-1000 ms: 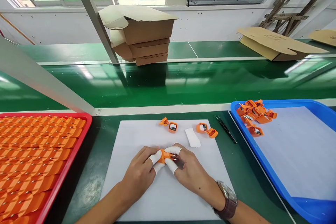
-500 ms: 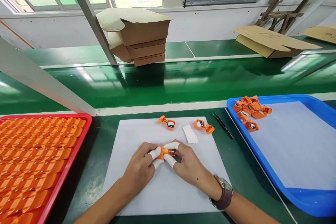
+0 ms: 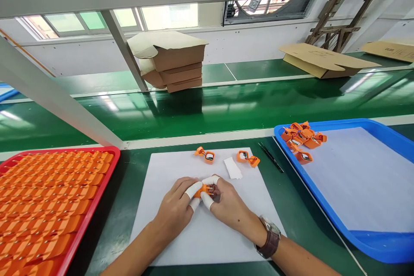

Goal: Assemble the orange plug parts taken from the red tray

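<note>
Taking the worker's hands as the middle of the dial, with twelve straight ahead, a red tray is sitting at nine o'clock, and rows of orange casings are filling nearly all of it, overlapping like roof tiles. Just shy of twelve, far back, a stack of cardboard boxes is standing. The left hand, wearing white finger cots on thumb and forefinger, is gripping one end of an orange plug. That plug is sitting between both hands, over a white sheet, its metal pins pointing toward three. At twelve, an opened plug casing is resting near the sheet's far edge. The right hand, also in cots, is pinching the plug with thumb and forefinger. Toward two, white paper slips are lying on the sheet, a second opened casing is resting just beyond, and black tweezers are lying off the sheet. Between one and two, far back, a flattened carton is lying. At three, a blue tray is holding a white paper lining and, near its own eleven o'clock, a loose heap of orange plug casings.
</note>
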Motion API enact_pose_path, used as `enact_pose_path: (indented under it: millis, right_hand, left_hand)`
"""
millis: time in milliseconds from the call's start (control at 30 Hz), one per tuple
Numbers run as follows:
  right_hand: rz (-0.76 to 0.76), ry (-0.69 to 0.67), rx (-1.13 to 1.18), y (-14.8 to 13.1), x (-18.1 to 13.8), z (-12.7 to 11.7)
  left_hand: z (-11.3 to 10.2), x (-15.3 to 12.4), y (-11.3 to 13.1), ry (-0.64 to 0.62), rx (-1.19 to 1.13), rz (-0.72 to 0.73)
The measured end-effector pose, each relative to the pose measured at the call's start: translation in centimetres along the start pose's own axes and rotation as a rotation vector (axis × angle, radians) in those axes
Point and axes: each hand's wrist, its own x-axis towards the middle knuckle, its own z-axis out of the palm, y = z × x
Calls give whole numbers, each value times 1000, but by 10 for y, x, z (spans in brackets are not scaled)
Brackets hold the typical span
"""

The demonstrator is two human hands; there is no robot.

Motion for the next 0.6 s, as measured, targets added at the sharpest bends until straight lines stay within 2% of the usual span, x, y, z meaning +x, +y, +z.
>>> enact_pose_path:
  millis: [100,200,267,433,600]
  right_hand:
    - [-9,0,10,1,1,0]
    - [-18,-7,-7,1,0,-2]
    - [-29,-22,-2,1,0,-2]
    - [-49,-76,-38,4,-4,-1]
    - [-46,-78,-76,11,-6,-2]
  left_hand:
    - [-1,3,-1,6,6,23]
    - [-3,2,-6,2,-71,-30]
    - [-6,1,-12,-19,-160,-136]
    - [-19,1,-27,-181,-387,-535]
    - [-29,8,-28,-242,-308,-612]
